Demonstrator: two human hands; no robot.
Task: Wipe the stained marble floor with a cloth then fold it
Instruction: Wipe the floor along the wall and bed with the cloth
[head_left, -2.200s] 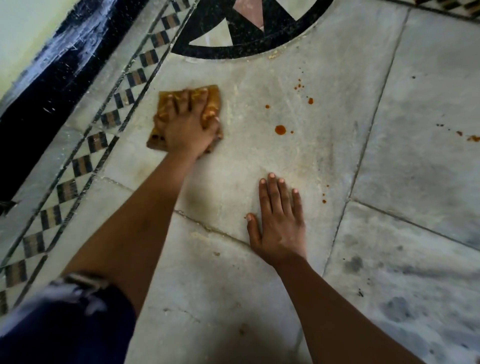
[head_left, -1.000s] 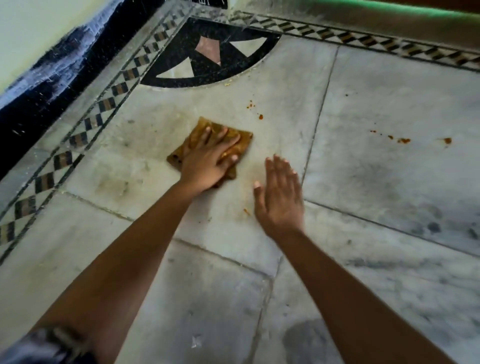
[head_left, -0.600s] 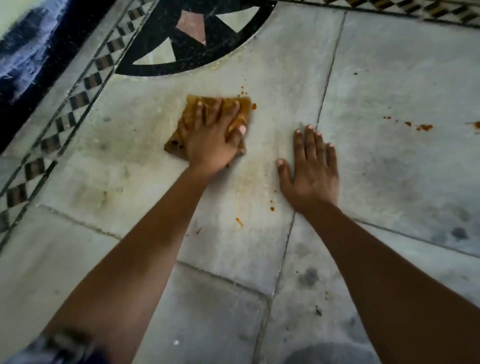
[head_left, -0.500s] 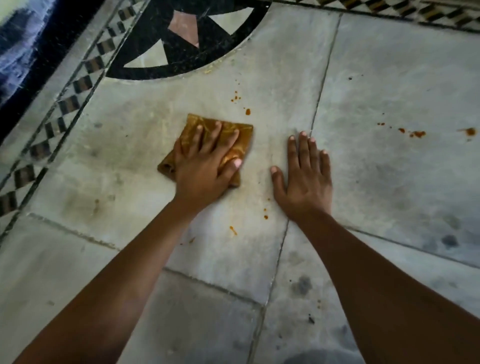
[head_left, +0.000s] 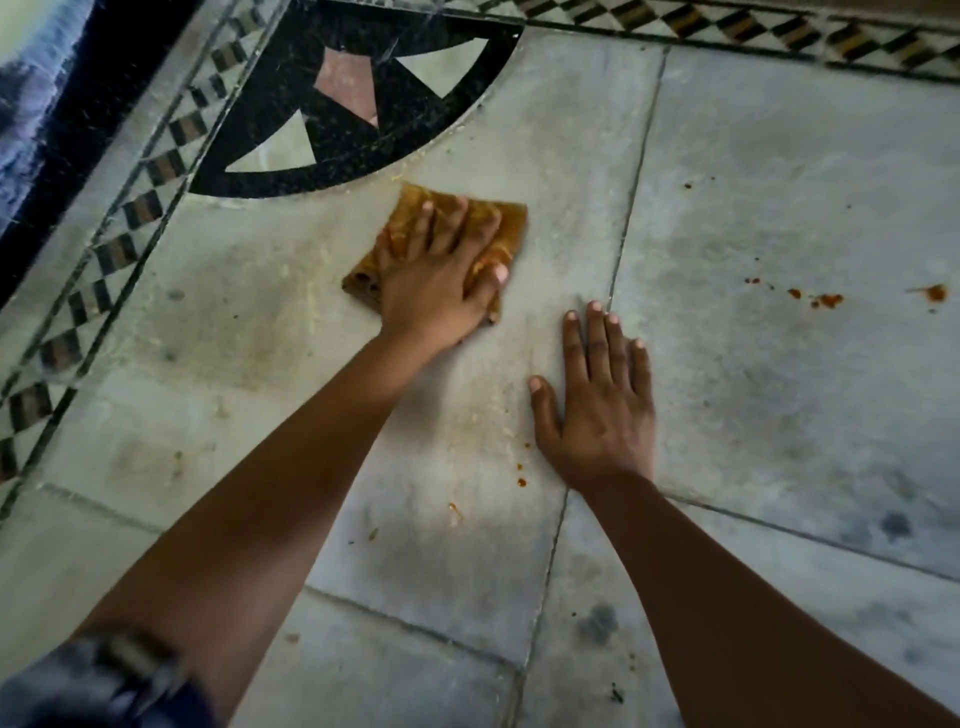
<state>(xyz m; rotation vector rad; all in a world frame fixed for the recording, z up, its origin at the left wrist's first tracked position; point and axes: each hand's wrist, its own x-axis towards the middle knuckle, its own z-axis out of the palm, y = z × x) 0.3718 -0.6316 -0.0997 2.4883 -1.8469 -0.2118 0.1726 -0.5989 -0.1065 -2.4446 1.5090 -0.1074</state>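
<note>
A folded orange-brown cloth lies flat on the grey marble floor, just below a black inlay arc. My left hand presses down on the cloth with fingers spread, covering most of it. My right hand rests flat on the floor to the right of the cloth, palm down, holding nothing. Orange stain drops sit on the slab to the right, and a few small orange spots lie near my right wrist. A pale smear runs between the two hands.
A black inlay arc with pink and white triangles fills the upper left. A checkered border strip runs along the top and another down the left side. A dark skirting lines the left wall. Dark smudges mark the near slabs.
My left hand has pushed the cloth up toward the black inlay arc, over the spots that lay above it. My right hand stays flat on the floor.
</note>
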